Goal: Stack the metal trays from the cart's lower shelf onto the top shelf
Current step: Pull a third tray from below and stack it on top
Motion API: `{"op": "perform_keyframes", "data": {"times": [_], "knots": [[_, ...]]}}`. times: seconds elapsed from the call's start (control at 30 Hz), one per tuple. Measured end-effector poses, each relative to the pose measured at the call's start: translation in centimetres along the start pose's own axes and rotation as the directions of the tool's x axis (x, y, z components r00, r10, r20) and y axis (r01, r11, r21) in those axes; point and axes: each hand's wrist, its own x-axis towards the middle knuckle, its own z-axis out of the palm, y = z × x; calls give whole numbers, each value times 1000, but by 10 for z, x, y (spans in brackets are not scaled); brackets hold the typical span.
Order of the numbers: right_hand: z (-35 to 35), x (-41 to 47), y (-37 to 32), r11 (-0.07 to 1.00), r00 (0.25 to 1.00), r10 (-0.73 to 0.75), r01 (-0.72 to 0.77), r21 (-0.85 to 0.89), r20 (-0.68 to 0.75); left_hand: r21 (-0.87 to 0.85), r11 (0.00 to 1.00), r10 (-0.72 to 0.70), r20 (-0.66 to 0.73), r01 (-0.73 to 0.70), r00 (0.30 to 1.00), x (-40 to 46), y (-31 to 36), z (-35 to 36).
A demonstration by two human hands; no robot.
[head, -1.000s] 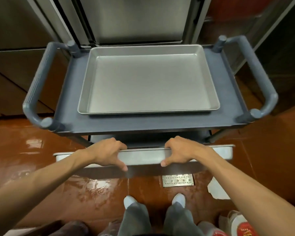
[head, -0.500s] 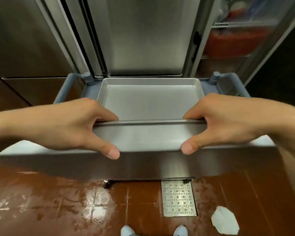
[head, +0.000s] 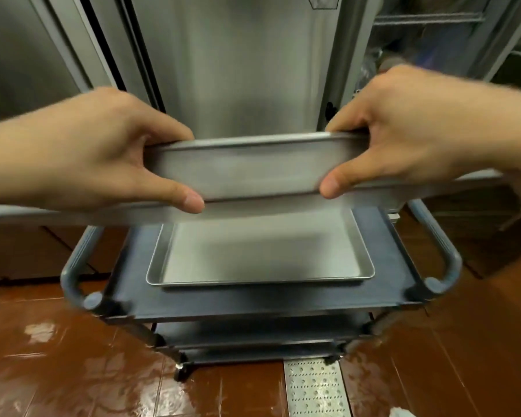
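I hold a metal tray in the air, tilted with its underside toward me, high above the cart. My left hand grips its near rim on the left, thumb underneath. My right hand grips the same rim on the right. A second metal tray lies flat on the grey top shelf of the cart, below the held tray. The lower shelves show only as dark edges; what lies on them is hidden.
Grey tubular handles stand at the cart's left and right ends. Steel cabinet doors rise right behind the cart. The floor is wet red-brown tile with a perforated metal drain cover.
Both hands pulled the tray out from the lower shelf and raised it well above the top shelf. The view lifted with it, and the cart sits farther below.
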Motion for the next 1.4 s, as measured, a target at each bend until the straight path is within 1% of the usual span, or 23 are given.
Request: {"op": "perform_keyframes", "data": {"times": [0.07,0.1,0.17,0.27,0.37,0.5,0.63,0.73,0.8,0.9,0.93,1.03,1.17,1.2,1.27,1.4], "knots": [[35,9,13,998,995,46,-50,-40,-83,134,991,29,-43,-23,999,6,-13,25],[54,16,21,994,987,63,-76,-81,-146,196,980,42,-87,-25,995,8,-18,42],[96,27,38,980,964,101,-140,-142,-247,275,961,64,-126,-28,990,11,-34,81],[154,36,58,977,938,115,-166,-131,-326,286,957,96,-162,-46,982,14,-54,136],[202,37,69,984,924,93,-143,-109,-370,289,957,69,-153,-22,986,13,-64,183],[251,40,79,978,917,71,-141,-154,-393,301,953,39,-138,4,990,11,-74,233],[284,46,84,970,932,96,-167,-178,-350,308,951,36,-133,7,990,8,-85,270],[309,46,89,968,937,85,-159,-195,-340,321,947,61,-136,-14,989,3,-90,295],[321,45,93,962,944,86,-163,-221,-320,338,941,84,-151,-28,985,2,-92,310],[338,45,100,947,955,95,-174,-272,-280,364,931,80,-168,-14,982,4,-94,330],[342,46,103,942,958,105,-182,-283,-267,366,931,68,-157,-6,985,5,-94,338],[356,48,107,930,970,127,-188,-315,-206,369,929,36,-45,-17,998,8,-97,361],[379,52,116,904,989,145,-149,-401,-41,454,888,48,61,-70,997,9,-111,390],[383,54,119,893,988,156,-147,-424,-12,467,881,50,64,-75,997,10,-116,394],[389,61,122,880,987,155,-125,-458,30,431,900,47,51,-64,998,10,-127,398],[403,74,128,930,983,162,-122,-346,88,363,930,44,60,-63,997,10,-140,402]]}}
